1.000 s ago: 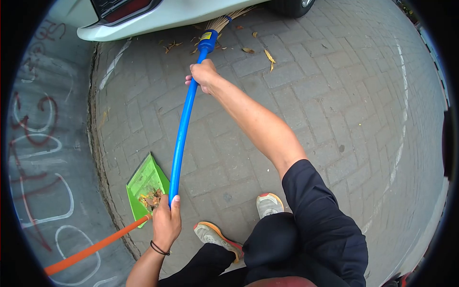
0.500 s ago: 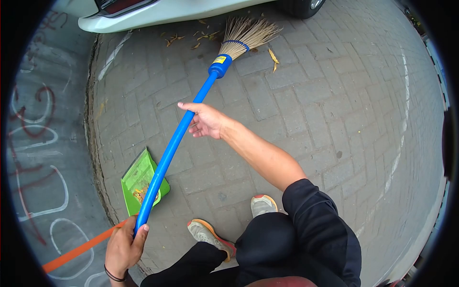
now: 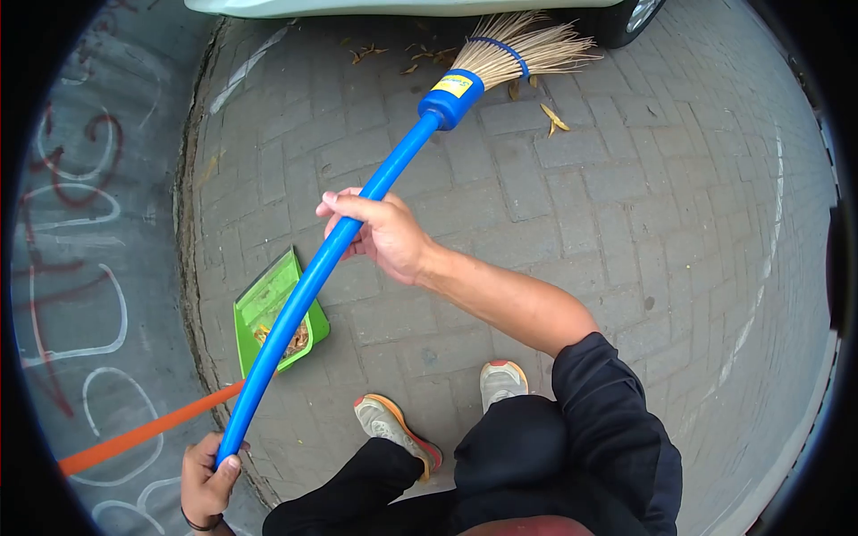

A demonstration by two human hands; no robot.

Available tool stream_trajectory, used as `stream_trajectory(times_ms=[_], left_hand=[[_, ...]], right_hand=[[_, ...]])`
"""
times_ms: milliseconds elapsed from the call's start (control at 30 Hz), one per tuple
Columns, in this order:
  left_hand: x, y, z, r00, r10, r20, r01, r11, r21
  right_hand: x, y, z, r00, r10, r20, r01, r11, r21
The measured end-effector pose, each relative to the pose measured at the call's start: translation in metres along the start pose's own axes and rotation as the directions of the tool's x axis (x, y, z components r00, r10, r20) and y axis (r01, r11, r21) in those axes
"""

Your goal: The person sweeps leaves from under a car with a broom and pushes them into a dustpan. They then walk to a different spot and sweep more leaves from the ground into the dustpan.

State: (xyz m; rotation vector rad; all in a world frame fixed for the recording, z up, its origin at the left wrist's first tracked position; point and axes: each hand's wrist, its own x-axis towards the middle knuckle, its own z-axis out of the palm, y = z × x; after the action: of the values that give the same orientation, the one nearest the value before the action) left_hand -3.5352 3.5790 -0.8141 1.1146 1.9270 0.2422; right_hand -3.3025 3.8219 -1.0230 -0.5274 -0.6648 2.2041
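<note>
A stick broom with a blue handle (image 3: 308, 284) runs diagonally across the view. Its bound straw bristles (image 3: 527, 52) are at the top, by the car's underside. My left hand (image 3: 207, 481) is closed around the handle's end at lower left. Farther up, my right hand (image 3: 380, 228) wraps the middle of the handle, thumb across the top. Beside the handle, on the paving, sits a green dustpan (image 3: 315, 332) holding dry leaves and debris (image 3: 297, 340). From it an orange pole (image 3: 152, 438) extends to the lower left, apart from my left hand.
A light-coloured car (image 3: 357, 7) with its tyre (image 3: 626, 22) stands at the top. Fallen leaves (image 3: 554, 119) lie on the brick paving (image 3: 572, 214) near it. Along the left rises a grey wall (image 3: 89, 304) with graffiti. My shoes (image 3: 393, 427) are below centre.
The broom's bristles have shifted right and up. My right hand has closed more firmly round the handle. My left hand has moved down and left with the handle's end.
</note>
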Motion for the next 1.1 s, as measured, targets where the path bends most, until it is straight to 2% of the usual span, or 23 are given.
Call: stream_trajectory(times_ms=[67, 133, 167, 233, 300, 433, 533, 600, 700, 733, 800, 867, 933, 1000, 1067, 1100], left_hand=[[0.043, 0.017, 0.023, 0.999, 0.043, 0.019, -0.042, 0.997, -0.069], [0.080, 0.024, 0.050, 0.996, 0.058, 0.065, -0.044, 0.978, -0.202], [0.094, 0.023, 0.066, 0.994, 0.057, 0.097, -0.027, 0.955, -0.295], [0.114, 0.009, 0.108, 0.990, 0.138, 0.027, -0.120, 0.931, -0.345], [0.122, 0.000, 0.142, 0.980, 0.175, -0.097, -0.195, 0.946, -0.261], [0.121, 0.001, 0.174, 0.962, 0.136, -0.237, -0.193, 0.952, -0.237], [0.143, 0.002, 0.172, 0.934, 0.113, -0.338, -0.193, 0.958, -0.214], [0.166, -0.003, 0.166, 0.925, 0.084, -0.372, -0.183, 0.953, -0.241], [0.201, 0.003, 0.154, 0.869, 0.090, -0.487, -0.236, 0.940, -0.247], [0.210, 0.005, 0.141, 0.893, 0.097, -0.439, -0.277, 0.888, -0.367], [0.226, 0.005, 0.115, 0.929, 0.130, -0.346, -0.325, 0.732, -0.598], [0.197, -0.006, 0.076, 0.936, 0.281, -0.213, -0.350, 0.809, -0.472], [0.172, -0.035, 0.061, 0.918, 0.394, -0.048, -0.383, 0.847, -0.368], [0.147, -0.079, 0.053, 0.912, 0.331, 0.243, -0.217, 0.891, -0.398], [0.133, -0.134, 0.063, 0.893, 0.227, 0.389, 0.037, 0.825, -0.564], [0.131, -0.169, 0.075, 0.882, 0.214, 0.420, 0.086, 0.803, -0.589]], right_hand=[[0.024, -0.025, -0.018, 0.986, 0.011, -0.169, -0.015, 1.000, -0.024], [0.042, -0.042, -0.028, 0.957, -0.024, -0.288, -0.025, 0.986, -0.166], [0.046, -0.044, -0.026, 0.970, -0.002, -0.241, -0.025, 0.994, -0.111], [0.048, -0.026, -0.015, 0.972, 0.026, -0.235, -0.056, 0.991, -0.122], [0.042, -0.007, -0.006, 0.976, 0.110, -0.186, -0.128, 0.988, -0.087], [0.047, 0.018, 0.012, 0.961, 0.160, -0.227, -0.191, 0.974, -0.123], [0.060, 0.038, 0.031, 0.929, 0.227, -0.291, -0.309, 0.910, -0.276], [0.062, 0.061, 0.051, 0.882, 0.244, -0.403, -0.398, 0.843, -0.362], [0.096, 0.075, 0.060, 0.858, 0.032, -0.512, -0.333, 0.794, -0.509], [0.117, 0.067, 0.063, 0.844, -0.065, -0.533, -0.309, 0.753, -0.581], [0.164, 0.049, 0.047, 0.830, -0.161, -0.534, -0.249, 0.751, -0.612], [0.191, 0.029, 0.018, 0.823, -0.154, -0.546, -0.324, 0.661, -0.676], [0.191, 0.015, -0.027, 0.800, -0.080, -0.594, -0.473, 0.524, -0.708], [0.152, 0.014, -0.055, 0.747, -0.156, -0.646, -0.578, 0.327, -0.748], [0.106, 0.014, -0.109, 0.717, -0.170, -0.676, -0.658, 0.156, -0.737], [0.073, 0.011, -0.128, 0.694, -0.153, -0.704, -0.686, 0.158, -0.710]])
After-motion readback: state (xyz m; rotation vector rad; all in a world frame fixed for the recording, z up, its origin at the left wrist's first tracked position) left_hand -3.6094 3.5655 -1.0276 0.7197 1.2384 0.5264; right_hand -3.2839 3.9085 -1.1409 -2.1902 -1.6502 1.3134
